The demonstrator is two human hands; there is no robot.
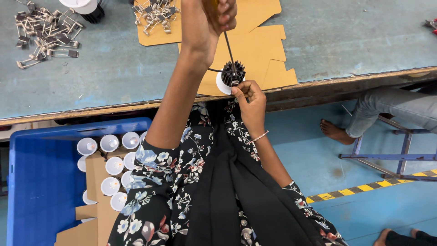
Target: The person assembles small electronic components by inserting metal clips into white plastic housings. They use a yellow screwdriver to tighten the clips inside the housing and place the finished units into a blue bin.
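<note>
On the bench (114,73) stands one lamp body with a black finned top (233,73), and one screwdriver (229,48) points into it. Two hands work there, the left hand (205,23) and the right hand (248,93). One blue crate (41,182) holds about ten white cups (114,165) that I can count. Two heaps of metal clips (45,32) lie on the bench; the clips are too many to count. Several cardboard sheets (255,45) overlap. One bare foot (334,132) of another person rests on the floor.
</note>
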